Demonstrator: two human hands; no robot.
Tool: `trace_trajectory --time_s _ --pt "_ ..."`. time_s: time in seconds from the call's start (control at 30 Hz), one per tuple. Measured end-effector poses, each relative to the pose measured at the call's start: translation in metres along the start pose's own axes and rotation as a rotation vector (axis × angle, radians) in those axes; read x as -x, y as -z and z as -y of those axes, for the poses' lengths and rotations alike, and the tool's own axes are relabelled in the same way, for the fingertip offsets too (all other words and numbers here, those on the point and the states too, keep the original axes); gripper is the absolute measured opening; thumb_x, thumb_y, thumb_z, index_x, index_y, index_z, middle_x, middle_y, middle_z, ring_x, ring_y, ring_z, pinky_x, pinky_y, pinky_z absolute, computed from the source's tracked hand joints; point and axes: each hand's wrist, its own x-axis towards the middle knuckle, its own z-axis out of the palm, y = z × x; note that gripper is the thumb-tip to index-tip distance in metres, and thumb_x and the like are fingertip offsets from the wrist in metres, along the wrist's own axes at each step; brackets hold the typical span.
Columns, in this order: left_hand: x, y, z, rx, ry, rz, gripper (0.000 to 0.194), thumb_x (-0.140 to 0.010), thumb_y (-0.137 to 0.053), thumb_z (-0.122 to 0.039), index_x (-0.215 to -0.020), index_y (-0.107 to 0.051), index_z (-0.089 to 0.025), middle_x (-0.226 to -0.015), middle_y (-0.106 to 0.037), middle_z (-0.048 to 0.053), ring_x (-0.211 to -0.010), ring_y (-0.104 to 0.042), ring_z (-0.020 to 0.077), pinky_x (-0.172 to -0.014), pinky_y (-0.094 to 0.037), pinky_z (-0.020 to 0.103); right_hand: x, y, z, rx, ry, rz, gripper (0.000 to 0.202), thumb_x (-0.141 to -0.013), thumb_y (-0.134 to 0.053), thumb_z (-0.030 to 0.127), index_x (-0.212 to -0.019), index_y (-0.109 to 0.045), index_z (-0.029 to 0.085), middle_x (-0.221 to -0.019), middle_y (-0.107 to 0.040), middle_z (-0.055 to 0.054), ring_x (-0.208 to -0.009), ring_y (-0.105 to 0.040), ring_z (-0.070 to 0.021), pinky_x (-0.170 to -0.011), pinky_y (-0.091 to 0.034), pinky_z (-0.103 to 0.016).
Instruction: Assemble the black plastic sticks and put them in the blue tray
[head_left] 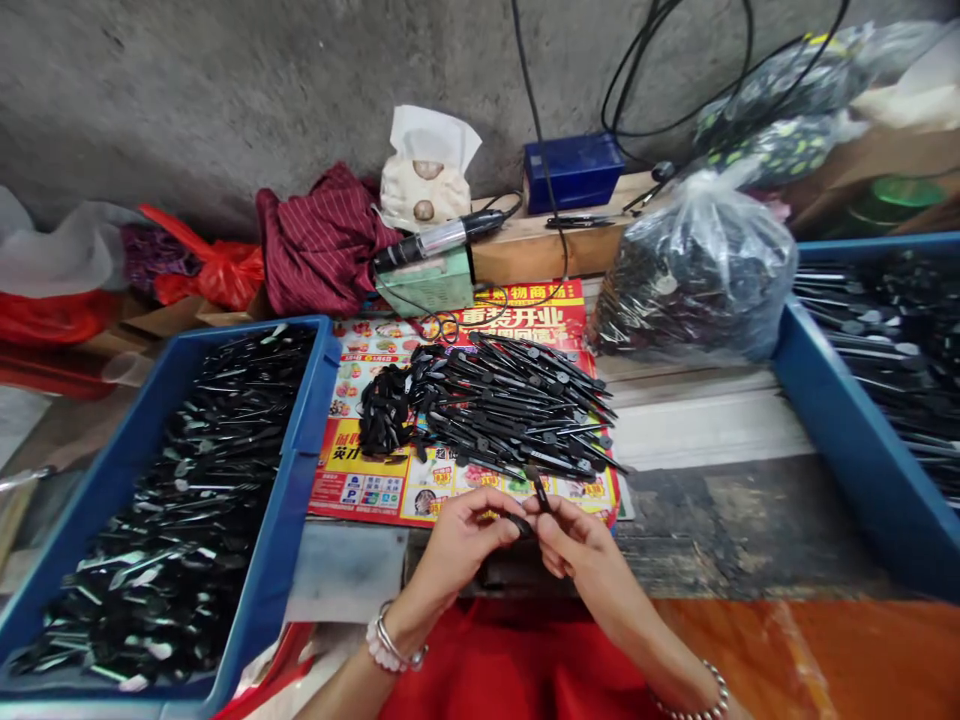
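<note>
My left hand (480,528) pinches a small dark piece (519,524) between thumb and fingertips; its exact kind is hidden. Close beside it, my right hand (571,535) grips a slim black plastic part (540,491) with a wider rounded end pointing up. The two pieces meet or nearly meet at my fingertips; I cannot tell whether they are joined. Just beyond my hands lies a heap of long, slim black parts (517,405) with round ends. To its left, smaller black pieces (384,410) form a second pile. Both rest on a colourful printed flyer (337,490).
Blue bins full of black parts stand at left (289,500) and right (862,440). Behind the heap are a corded electric screwdriver (442,238), a green box (431,283), a tissue pack (424,190), a dark blue box (574,172) and a filled clear bag (697,270). A cable (536,110) hangs down.
</note>
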Motion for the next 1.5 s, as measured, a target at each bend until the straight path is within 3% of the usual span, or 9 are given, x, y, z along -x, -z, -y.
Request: trace_trajectory --time_s 0.13,0.27,0.4,0.57,0.77,0.93,1.1,1.33,1.5 --pt "-0.002 0.006 -0.004 0.076 0.029 0.003 0.023 -0.073 -0.077 -0.031 -0.085 -0.066 -0.014 -0.089 -0.071 0.007 -0.085 -0.064 0.0176 -0.077 -0.050 0.026 0.002 0.005 0.004 -0.038 0.024 -0.056 0.034 -0.079 -0.071 0.048 -0.093 -0.071 0.017 -0.081 -0.059 -0.003 -0.058 -0.042 -0.0076 -0.051 -0.038 -0.021" --pt "-0.002 0.010 -0.006 0.087 0.039 0.018 0.025 -0.076 -0.075 -0.033 -0.087 -0.061 -0.015 -0.082 -0.067 0.005 -0.078 -0.062 0.0160 -0.066 -0.051 0.023 0.002 0.015 0.006 0.035 0.046 -0.115 0.032 -0.075 -0.075 0.047 -0.093 -0.074 0.020 -0.099 -0.059 -0.005 -0.076 -0.053 -0.0134 -0.067 -0.052 -0.027" --pt "-0.003 0.011 -0.004 -0.022 -0.028 0.000 0.022 -0.078 -0.072 -0.032 -0.087 -0.065 -0.014 -0.081 -0.062 0.005 -0.074 -0.056 0.0134 -0.060 -0.047 0.019 0.002 0.021 0.012 0.091 0.119 -0.151 0.026 -0.075 -0.077 0.042 -0.087 -0.071 0.020 -0.100 -0.062 -0.003 -0.091 -0.056 -0.0167 -0.084 -0.050 -0.028" --pt "-0.006 0.006 0.000 -0.181 -0.065 -0.014 0.017 -0.079 -0.066 -0.027 -0.090 -0.070 -0.015 -0.090 -0.067 0.007 -0.083 -0.060 0.0166 -0.073 -0.049 0.024 0.001 0.017 0.023 0.003 0.078 -0.169 0.031 -0.071 -0.080 0.038 -0.089 -0.061 0.021 -0.077 -0.063 0.002 -0.073 -0.059 -0.0145 -0.074 -0.049 -0.026" --pt "-0.014 -0.004 0.001 -0.263 -0.240 -0.098 0.013 -0.077 -0.064 -0.018 -0.085 -0.073 -0.017 -0.104 -0.068 0.009 -0.104 -0.061 0.0214 -0.090 -0.049 0.030 0.002 0.007 0.023 -0.117 -0.019 -0.073 0.035 -0.074 -0.079 0.039 -0.100 -0.067 0.018 -0.084 -0.070 -0.004 -0.073 -0.061 -0.0143 -0.075 -0.051 -0.030" --pt "-0.016 -0.008 -0.001 -0.112 -0.065 -0.076 0.018 -0.076 -0.066 -0.022 -0.092 -0.072 -0.015 -0.088 -0.072 0.006 -0.074 -0.067 0.0172 -0.072 -0.055 0.028 0.000 0.007 0.023 -0.116 -0.048 -0.060 0.036 -0.072 -0.080 0.039 -0.098 -0.070 0.017 -0.082 -0.070 -0.005 -0.069 -0.062 -0.0144 -0.071 -0.052 -0.030" --pt "-0.017 -0.004 0.000 -0.137 -0.038 -0.060 0.019 -0.073 -0.069 -0.022 -0.090 -0.074 -0.014 -0.077 -0.073 0.005 -0.062 -0.063 0.0134 -0.064 -0.054 0.025 -0.005 0.013 0.026 0.208 0.040 -0.098 0.041 -0.067 -0.080 0.044 -0.096 -0.073 0.018 -0.083 -0.069 -0.004 -0.058 -0.055 -0.0114 -0.057 -0.047 -0.026" --pt "-0.019 0.003 -0.003 -0.030 0.055 -0.029 0.033 -0.076 -0.068 -0.033 -0.101 -0.063 -0.012 -0.070 -0.070 0.005 -0.056 -0.063 0.0131 -0.051 -0.050 0.021 -0.007 0.028 0.024 0.604 0.137 -0.058 0.044 -0.083 -0.059 0.051 -0.103 -0.073 0.014 -0.057 -0.060 -0.001 -0.050 -0.050 -0.0129 -0.051 -0.041 -0.026" --pt "-0.025 0.012 -0.007 -0.274 -0.046 -0.062 0.021 -0.080 -0.063 -0.030 -0.092 -0.070 -0.014 -0.072 -0.072 0.005 -0.065 -0.066 0.0155 -0.059 -0.050 0.022 -0.009 0.027 0.030 0.773 0.257 -0.055 0.028 -0.083 -0.060 0.041 -0.095 -0.077 0.022 -0.089 -0.075 -0.006 -0.079 -0.067 -0.0237 -0.076 -0.051 -0.036"
